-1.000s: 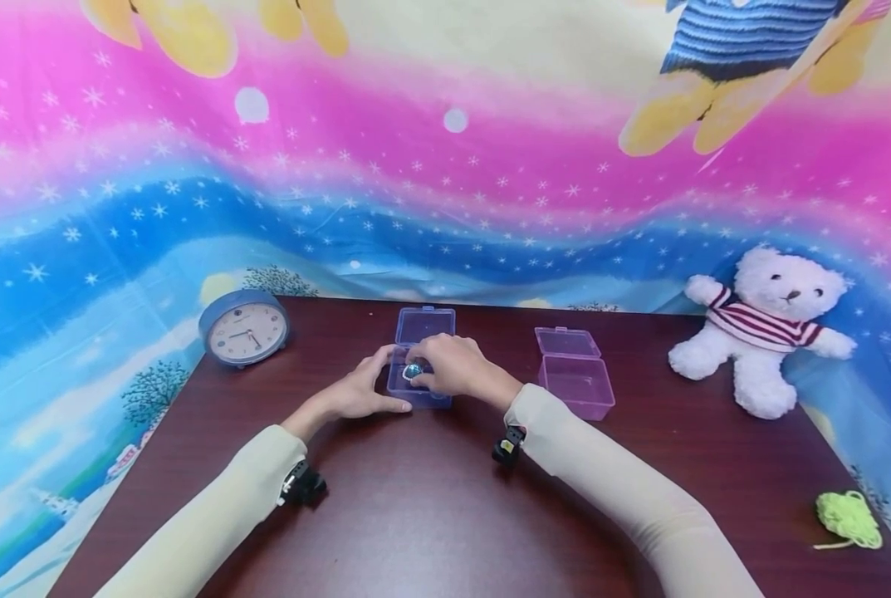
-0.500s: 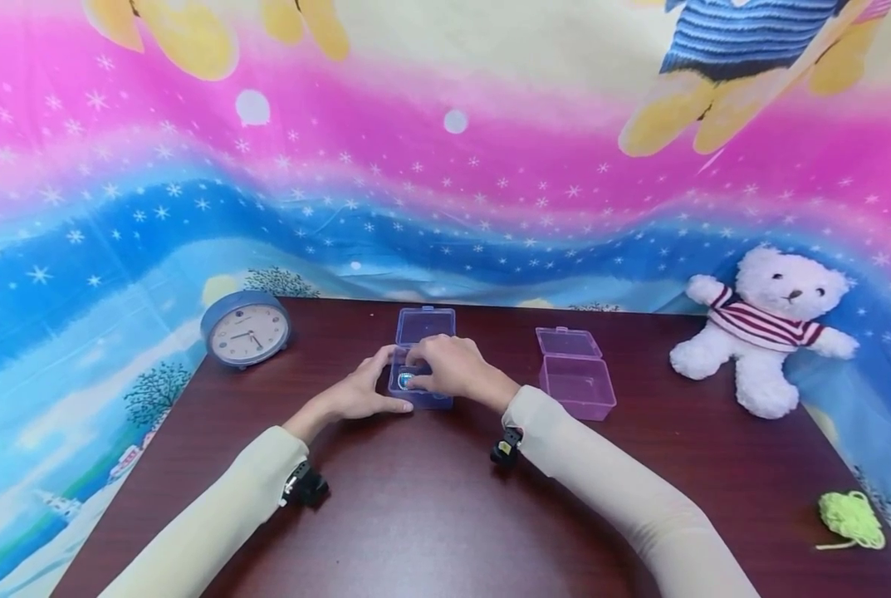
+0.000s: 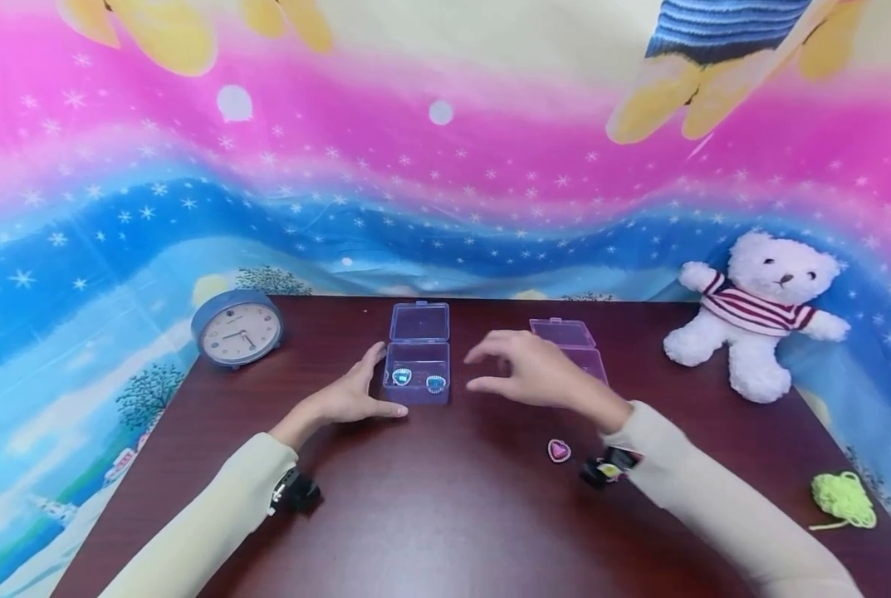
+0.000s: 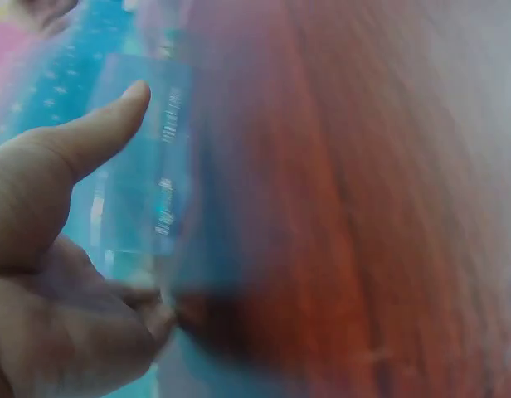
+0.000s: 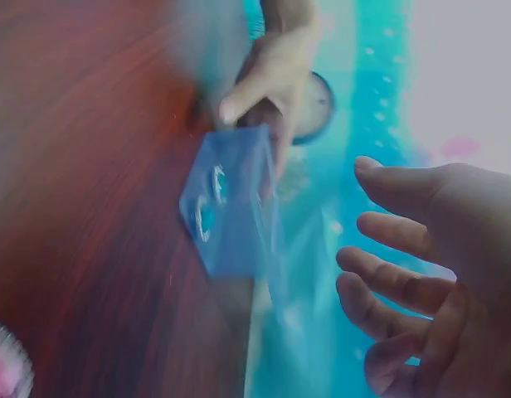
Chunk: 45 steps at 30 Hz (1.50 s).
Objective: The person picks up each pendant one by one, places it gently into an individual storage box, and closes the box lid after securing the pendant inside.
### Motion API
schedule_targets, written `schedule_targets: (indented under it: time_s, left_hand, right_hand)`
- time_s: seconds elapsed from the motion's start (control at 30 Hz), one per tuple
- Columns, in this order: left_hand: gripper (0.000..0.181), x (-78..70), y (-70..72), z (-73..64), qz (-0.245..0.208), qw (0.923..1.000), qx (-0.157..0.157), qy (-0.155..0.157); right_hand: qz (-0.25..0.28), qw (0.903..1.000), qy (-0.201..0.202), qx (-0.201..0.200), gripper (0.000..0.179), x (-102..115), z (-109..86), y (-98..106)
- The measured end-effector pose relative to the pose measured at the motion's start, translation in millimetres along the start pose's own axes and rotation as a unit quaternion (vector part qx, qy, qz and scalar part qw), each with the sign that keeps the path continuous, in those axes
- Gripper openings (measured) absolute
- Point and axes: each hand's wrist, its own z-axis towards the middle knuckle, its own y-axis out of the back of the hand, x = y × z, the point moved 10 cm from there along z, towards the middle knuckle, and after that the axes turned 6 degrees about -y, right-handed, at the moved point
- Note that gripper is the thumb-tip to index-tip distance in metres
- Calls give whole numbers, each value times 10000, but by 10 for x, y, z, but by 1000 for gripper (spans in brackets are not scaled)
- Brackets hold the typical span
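A: How were the hands placed?

B: The left hand [image 3: 344,397] bordered the left end of the blue hinged box [image 3: 418,399], thumb and fingers spread apart. The right hand [image 3: 535,370], fingers parted and holding nothing, hung between that box and the pink hinged box [image 3: 587,360].

A: And the gems?

B: Blue gems [image 3: 435,384] lay inside the blue hinged box; a pink heart gem [image 3: 559,451] lay nearer, at right.
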Motion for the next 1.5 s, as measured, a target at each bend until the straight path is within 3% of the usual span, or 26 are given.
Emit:
schedule_targets:
  time_s: [0.07,0.13,0.2,0.27,0.33,0.37,0.47,0.53,0.63,0.8,0.9,1.13,1.3,1.5]
  left_hand:
    - [132,-107,59,-22,196,9993,-299,-104]
    - [129,-300,132,-61,383,9954,-792,-391]
    - [118,-606,164,-110,577,9852,-1286,-972]
    - [104,-977,100,-168,562,9710,-1555,-1729]
    - [93,-1308,-82,-200,470,9647,-1348,-2211]
    - [91,-1439,-208,-186,441,9656,-1124,-2301]
    - [97,-1652,-673,-22,458,9779,-158,-2034]
    - [107,-1672,-960,157,510,9839,448,-1652]
    - [120,-1636,-1261,445,250,9860,980,-1324]
    - [132,-1469,-1510,782,-786,9881,1149,-658]
    - [134,-1391,-1583,898,-1126,9873,1056,-380]
    - [130,-1341,-1609,1042,-1516,9831,944,-411]
    - [127,-1299,-1606,1079,-1546,9830,919,-356]
    - [106,-1364,-1649,1124,-1390,9859,776,-514]
  right_hand:
    - [10,9999,-57,-120,31,-118,-227,158]
    - [-24,9996,-179,-231,31,-251,-448,276]
    - [-41,9990,-334,-302,31,-393,-653,336]
    - [-1,9982,-516,-298,29,-529,-837,339]
    - [27,9975,-655,-260,27,-643,-990,304]
    - [38,9972,-711,-212,26,-689,-1059,279]
    - [-57,9950,-993,-15,27,-831,-1258,220]
    - [-166,9923,-1226,92,27,-921,-1368,198]
    - [-258,9861,-1628,210,32,-1053,-1501,145]
    - [110,9790,-2025,200,43,-1185,-1740,-38]
    - [279,9767,-2123,-125,46,-1215,-1884,-120]
    - [172,9760,-1909,-1031,32,-1149,-1971,-146]
    - [90,9766,-1880,-1044,24,-1149,-1949,-147]
    - [-177,9737,-2154,-719,22,-1244,-1958,-129]
